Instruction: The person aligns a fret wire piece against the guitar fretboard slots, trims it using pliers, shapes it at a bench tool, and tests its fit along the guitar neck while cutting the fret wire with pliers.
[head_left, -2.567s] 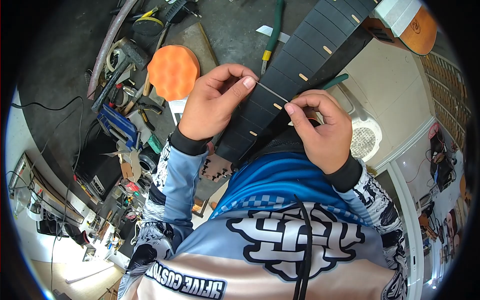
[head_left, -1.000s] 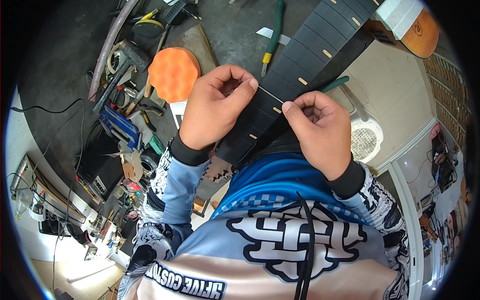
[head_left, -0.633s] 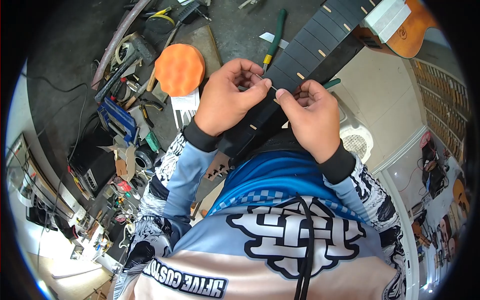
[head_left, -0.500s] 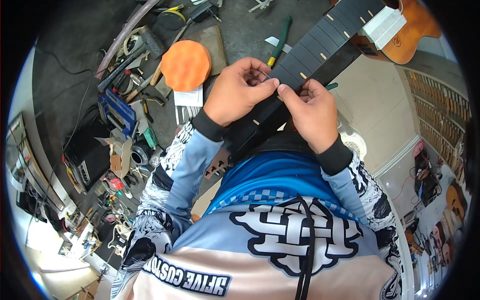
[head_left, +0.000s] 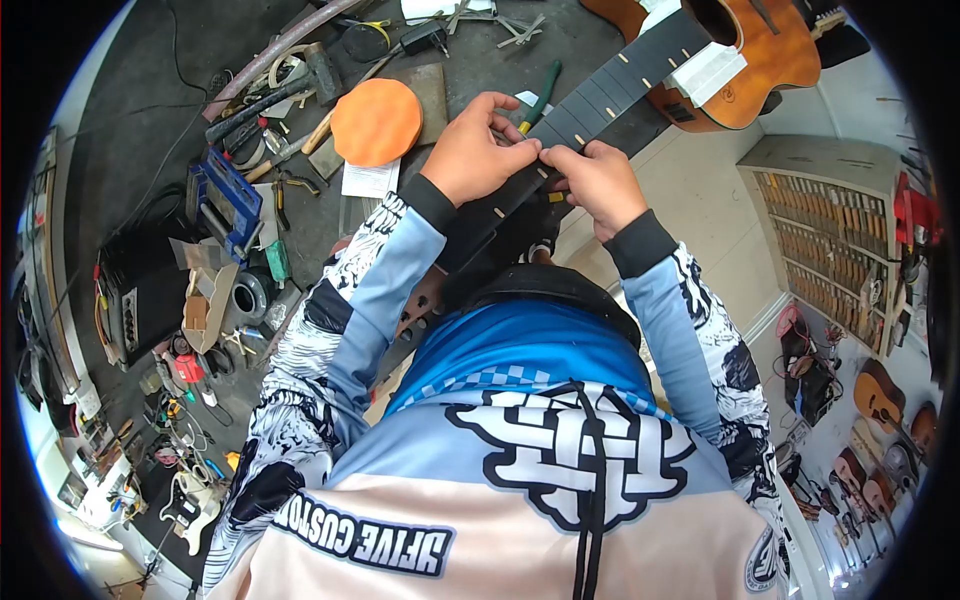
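A dark fretboard (head_left: 614,88) with pale inlay blocks runs diagonally from the guitar body (head_left: 765,80) down toward my waist. Over its lower half, my left hand (head_left: 482,152) pinches thumb and fingers together. My right hand (head_left: 598,182) is closed close beside it, the two thumb tips almost meeting above the board. The thin wire seen between them in earlier frames is hidden or too small to make out now. Green-handled cutters (head_left: 542,95) lie just beyond my fingers. White paper (head_left: 712,72) covers part of the guitar top.
An orange foam pad (head_left: 377,122) sits left of my hands, near a hammer (head_left: 324,72) and a blue clamp (head_left: 222,205). An open cardboard box (head_left: 206,305) stands on the bench at the left. A rack of tools (head_left: 830,235) and several hanging guitars are at the right.
My hands have come closer together, and the wire stretched between them no longer shows. The view has shifted, bringing more of the guitar body and the rack into sight.
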